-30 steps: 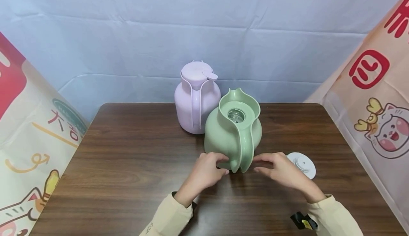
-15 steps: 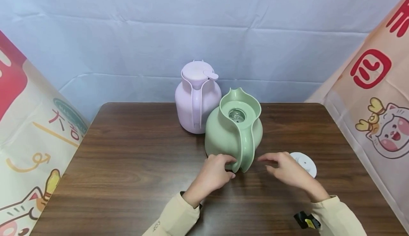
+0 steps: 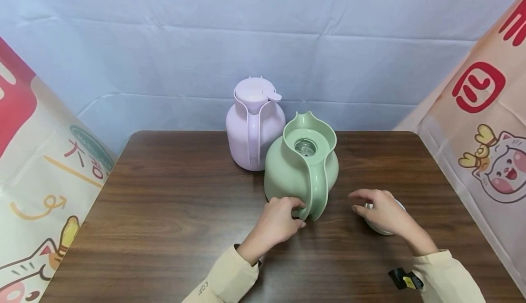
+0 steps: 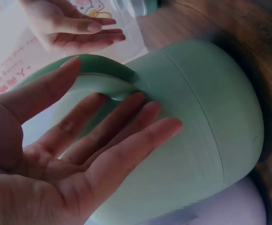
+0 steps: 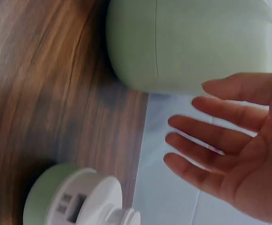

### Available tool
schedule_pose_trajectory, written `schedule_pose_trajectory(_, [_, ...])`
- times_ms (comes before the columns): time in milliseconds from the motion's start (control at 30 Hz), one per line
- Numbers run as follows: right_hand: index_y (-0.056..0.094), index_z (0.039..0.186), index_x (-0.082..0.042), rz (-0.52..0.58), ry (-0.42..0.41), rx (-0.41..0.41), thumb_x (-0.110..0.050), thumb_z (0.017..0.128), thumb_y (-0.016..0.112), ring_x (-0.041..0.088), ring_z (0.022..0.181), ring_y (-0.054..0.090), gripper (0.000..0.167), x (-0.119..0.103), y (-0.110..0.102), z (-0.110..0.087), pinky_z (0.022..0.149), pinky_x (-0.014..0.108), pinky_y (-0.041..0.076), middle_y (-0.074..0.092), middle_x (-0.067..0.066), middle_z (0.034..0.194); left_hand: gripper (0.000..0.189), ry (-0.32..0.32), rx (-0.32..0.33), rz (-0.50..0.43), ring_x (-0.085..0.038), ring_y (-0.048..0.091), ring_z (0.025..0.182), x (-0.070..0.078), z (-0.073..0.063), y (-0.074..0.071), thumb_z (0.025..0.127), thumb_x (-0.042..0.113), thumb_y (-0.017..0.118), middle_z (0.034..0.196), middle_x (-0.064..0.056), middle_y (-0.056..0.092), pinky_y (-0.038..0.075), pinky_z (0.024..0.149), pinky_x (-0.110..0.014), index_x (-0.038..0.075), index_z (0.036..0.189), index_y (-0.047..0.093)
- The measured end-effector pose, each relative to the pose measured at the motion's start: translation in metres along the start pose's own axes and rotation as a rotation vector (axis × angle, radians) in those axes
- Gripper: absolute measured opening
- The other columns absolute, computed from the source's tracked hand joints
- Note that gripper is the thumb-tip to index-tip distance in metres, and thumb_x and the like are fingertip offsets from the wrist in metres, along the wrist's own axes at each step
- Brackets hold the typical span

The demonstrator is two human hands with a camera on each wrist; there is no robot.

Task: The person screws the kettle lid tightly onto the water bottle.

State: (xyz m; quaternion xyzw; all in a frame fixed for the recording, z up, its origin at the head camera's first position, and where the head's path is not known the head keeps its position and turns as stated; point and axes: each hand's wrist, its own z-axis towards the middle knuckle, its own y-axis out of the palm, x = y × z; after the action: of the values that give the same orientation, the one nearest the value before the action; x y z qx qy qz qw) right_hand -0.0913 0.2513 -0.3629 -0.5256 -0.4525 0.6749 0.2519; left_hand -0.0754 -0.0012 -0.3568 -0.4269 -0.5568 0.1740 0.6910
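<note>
A light green insulated jug (image 3: 283, 175) stands upright on the table, its lid off and a round glass mouth showing. My left hand (image 3: 275, 223) is at the lower end of its handle (image 3: 318, 189). In the left wrist view the left fingers (image 4: 159, 131) stay nearly straight beside the handle, with the thumb near its outer side. My right hand (image 3: 386, 214) hovers to the right of the jug, fingers spread and holding nothing. Partly hidden under it in the head view lies the green and white jug lid (image 5: 79, 201), its white stopper side up.
A lilac insulated jug (image 3: 255, 134), lid on, stands just behind and left of the green one. The brown wooden table (image 3: 176, 211) runs back to a pale cloth backdrop (image 3: 185, 56). Printed cloths (image 3: 489, 157) hang at both sides.
My right hand has moved right, away from the green jug's handle to over the lid. My left hand has shifted slightly right, closer to the handle. Both jugs stay put.
</note>
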Motion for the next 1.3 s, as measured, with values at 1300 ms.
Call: schedule_pose_trajectory(1300, [0.035, 0.126, 0.015, -0.090, 0.410, -0.284, -0.018, 0.067, 0.076, 0.053, 0.084, 0.038, 0.079, 0.061, 0.004, -0.001, 0.063, 0.053, 0.039, 0.035, 0.044, 0.106, 0.025, -0.015, -0.023, -0.015, -0.016, 0.062, 0.090, -0.002, 0.002, -0.001, 0.070, 0.016, 0.077, 0.090, 0.005, 0.069, 0.047, 0.073, -0.029, 0.013, 0.094, 0.073])
